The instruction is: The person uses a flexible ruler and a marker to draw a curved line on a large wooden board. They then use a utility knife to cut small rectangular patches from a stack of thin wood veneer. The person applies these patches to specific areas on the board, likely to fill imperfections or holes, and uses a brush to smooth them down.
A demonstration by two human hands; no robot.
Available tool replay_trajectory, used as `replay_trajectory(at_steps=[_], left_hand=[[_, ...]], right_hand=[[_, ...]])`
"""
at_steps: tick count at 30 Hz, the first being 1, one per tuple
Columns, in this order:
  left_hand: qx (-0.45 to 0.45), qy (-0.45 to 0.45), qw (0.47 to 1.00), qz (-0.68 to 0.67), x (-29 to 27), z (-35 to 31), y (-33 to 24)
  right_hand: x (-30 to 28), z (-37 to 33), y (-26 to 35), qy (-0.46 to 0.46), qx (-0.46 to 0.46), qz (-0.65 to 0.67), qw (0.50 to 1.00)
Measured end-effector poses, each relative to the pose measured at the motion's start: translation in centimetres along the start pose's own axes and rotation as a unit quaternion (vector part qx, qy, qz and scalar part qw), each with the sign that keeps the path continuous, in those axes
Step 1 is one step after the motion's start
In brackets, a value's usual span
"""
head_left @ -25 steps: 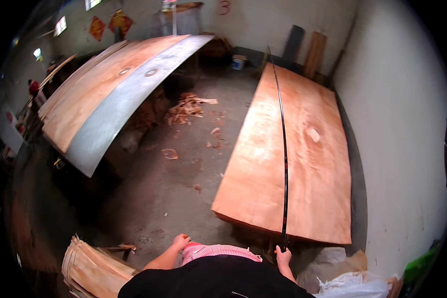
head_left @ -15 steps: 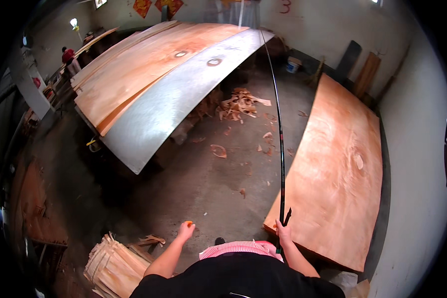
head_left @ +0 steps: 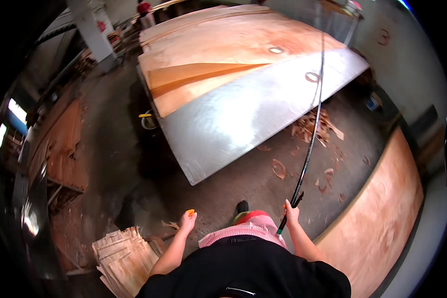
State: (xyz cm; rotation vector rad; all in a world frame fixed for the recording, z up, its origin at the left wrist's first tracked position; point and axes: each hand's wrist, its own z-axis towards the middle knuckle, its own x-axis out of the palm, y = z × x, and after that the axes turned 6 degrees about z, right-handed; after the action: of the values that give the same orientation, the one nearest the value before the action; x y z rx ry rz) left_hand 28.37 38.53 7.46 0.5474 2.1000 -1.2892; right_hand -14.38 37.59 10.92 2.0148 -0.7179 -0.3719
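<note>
My right hand (head_left: 292, 214) is closed round the lower part of a long, thin black pole (head_left: 310, 149) with a green butt end. The pole rises away from me, and its upper part crosses in front of the metal-topped table (head_left: 208, 141). A short dark piece (head_left: 298, 199) sticks out beside the pole at this hand; its kind is unclear. My left hand (head_left: 186, 221) is closed on a small orange object (head_left: 190, 212), mostly hidden by the fingers. Thin wood sheets (head_left: 223, 39) lie across the table's far side, with a ring-shaped roll (head_left: 276, 50) on them.
Another ring-shaped roll (head_left: 312, 77) lies on the metal. Wood scraps (head_left: 319, 126) litter the floor beside the table. A large wood sheet stack (head_left: 377, 213) stands at right, a bundle of wood strips (head_left: 126, 258) at near left. Beyond the table is a person in red (head_left: 144, 9).
My view has swung left, so the table appears nearer the middle and the right-hand stack farther right. One foot has come forward. Both hands keep their holds.
</note>
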Motion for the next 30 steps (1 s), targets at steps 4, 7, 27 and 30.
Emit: replay_trajectory(at_steps=[4,7,27,30], left_hand=[[-0.008,-0.035,0.998,-0.057,-1.9,5.8,-2.2],[-0.036,-0.023,0.974,-0.222,-2.4,10.3,-3.8],[-0.168,-0.037,0.711,-0.682,-18.1,56.3,-17.4],[-0.235,-0.018,0.680,-0.694,-19.8,59.3,-18.0]], right_hand=[[7.5,5.5,4.9,0.035,0.025,0.007,0.999],[10.8,8.0,7.4,0.041,0.050,0.043,0.997],[16.6,4.0,12.9,-0.034,0.095,-0.043,0.994],[17.0,4.0,13.2,-0.034,0.101,-0.066,0.992]])
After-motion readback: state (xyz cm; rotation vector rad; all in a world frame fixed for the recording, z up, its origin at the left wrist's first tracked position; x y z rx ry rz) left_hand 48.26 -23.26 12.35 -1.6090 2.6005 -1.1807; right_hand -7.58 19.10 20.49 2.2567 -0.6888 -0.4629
